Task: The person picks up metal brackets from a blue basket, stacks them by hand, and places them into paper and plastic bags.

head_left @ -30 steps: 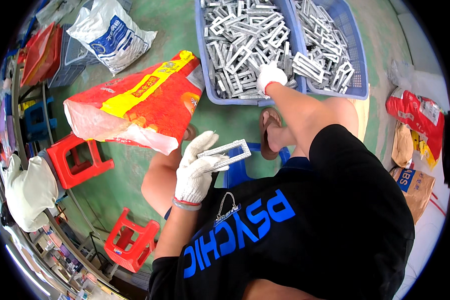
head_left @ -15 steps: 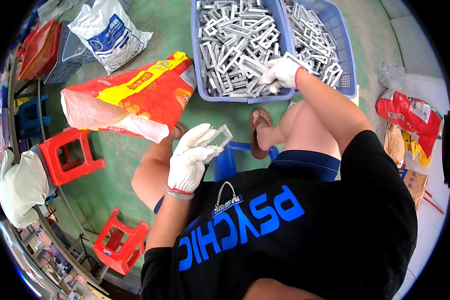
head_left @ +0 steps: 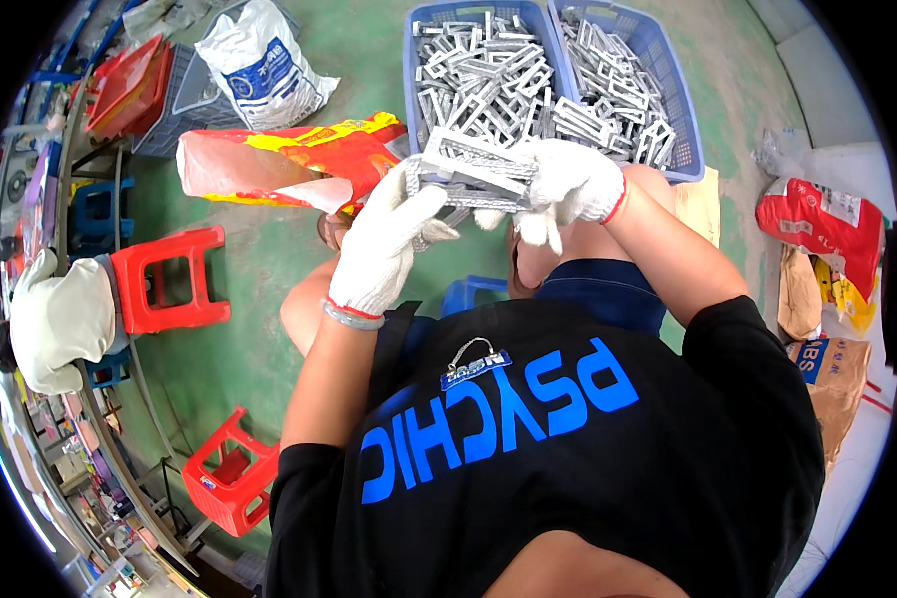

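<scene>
Both of my hands wear white knit gloves and meet in front of me, over the near edge of the left basket. Between them are several silver-grey rectangular metal frames, bunched together. My left hand closes on their left end, and my right hand grips their right end. Behind lies a blue plastic basket heaped with loose metal frames. A second blue basket of the same frames stands against its right side. My fingers partly hide the bunch.
An open red and yellow woven sack lies left of the baskets, a white sack behind it. Red stools stand on the green floor at left, near another person's pale sleeve. Red and brown bags line the right side.
My right hand has come back from the baskets with metal frames. My left hand, holding a frame, has moved up and right to meet it.
</scene>
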{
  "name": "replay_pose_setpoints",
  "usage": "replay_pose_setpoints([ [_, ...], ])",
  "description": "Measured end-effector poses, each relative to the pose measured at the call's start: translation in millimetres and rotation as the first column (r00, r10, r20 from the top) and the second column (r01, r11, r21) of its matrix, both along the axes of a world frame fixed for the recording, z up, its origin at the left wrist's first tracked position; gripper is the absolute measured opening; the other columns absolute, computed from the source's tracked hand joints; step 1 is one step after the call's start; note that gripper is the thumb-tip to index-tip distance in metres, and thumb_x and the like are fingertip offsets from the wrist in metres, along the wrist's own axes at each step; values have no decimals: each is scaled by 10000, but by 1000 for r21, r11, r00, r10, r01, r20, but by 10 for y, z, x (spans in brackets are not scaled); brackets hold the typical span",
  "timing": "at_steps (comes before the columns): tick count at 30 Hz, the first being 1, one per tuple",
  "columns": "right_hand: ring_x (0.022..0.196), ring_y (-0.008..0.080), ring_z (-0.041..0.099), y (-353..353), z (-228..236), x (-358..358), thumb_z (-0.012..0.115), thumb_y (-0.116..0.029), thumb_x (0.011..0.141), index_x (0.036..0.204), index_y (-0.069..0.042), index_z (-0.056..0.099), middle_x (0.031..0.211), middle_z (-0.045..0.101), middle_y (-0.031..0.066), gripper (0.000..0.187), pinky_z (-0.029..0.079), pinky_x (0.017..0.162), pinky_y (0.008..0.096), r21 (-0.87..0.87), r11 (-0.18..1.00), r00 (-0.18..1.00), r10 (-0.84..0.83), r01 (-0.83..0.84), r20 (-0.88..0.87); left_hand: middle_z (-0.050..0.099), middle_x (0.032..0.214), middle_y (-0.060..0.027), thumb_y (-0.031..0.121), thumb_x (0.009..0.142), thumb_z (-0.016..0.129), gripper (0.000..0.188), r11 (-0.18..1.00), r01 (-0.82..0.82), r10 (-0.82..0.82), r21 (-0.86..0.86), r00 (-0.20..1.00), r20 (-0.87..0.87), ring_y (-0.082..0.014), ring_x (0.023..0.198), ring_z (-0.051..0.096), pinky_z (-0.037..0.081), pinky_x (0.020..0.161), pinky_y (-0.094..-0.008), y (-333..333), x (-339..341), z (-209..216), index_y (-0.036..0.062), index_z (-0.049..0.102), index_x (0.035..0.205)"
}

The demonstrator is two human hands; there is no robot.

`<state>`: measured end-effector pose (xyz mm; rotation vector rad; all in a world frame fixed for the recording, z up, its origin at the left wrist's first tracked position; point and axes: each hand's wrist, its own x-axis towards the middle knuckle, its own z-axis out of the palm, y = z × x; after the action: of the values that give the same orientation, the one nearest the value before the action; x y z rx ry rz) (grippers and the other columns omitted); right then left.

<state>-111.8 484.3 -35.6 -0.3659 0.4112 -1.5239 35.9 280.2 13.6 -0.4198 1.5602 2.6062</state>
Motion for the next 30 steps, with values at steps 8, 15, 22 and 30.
replay_pose_setpoints([
  [8,744,335,703,79,293,509,570,-287,945,1353,33,449,1078,645,262,533,606,528,463,85,986,985,-135,144,-104,675,995,-98,111,905,604,301,998,55,-55,-4,998,7,-97,679,619,510,554,-211,2,362,192,-53,575,1157],
  [15,706,327,688,-31,461,863,548,-340,958,1261,-43,521,1039,663,197,425,576,444,440,156,950,960,-279,272,20,677,999,-108,112,917,596,307,999,-22,21,-30,998,-58,-106,630,612,513,540,-219,3,610,324,-53,578,1175],
  [22,739,280,698,-165,528,961,486,-429,985,1315,3,486,1081,654,182,544,593,493,410,99,926,924,-348,366,-162,670,1049,-105,112,929,580,330,993,-115,118,37,989,-91,-127,729,642,507,552,-217,-81,710,251,-31,565,1226],
  [30,760,160,661,-64,834,1023,759,-60,792,1389,-4,441,1029,651,91,679,552,599,291,2,918,576,-248,398,-779,661,1107,-105,97,922,558,318,972,-209,213,110,977,-26,-176,906,653,522,644,-267,5,759,323,-6,570,1222],
])
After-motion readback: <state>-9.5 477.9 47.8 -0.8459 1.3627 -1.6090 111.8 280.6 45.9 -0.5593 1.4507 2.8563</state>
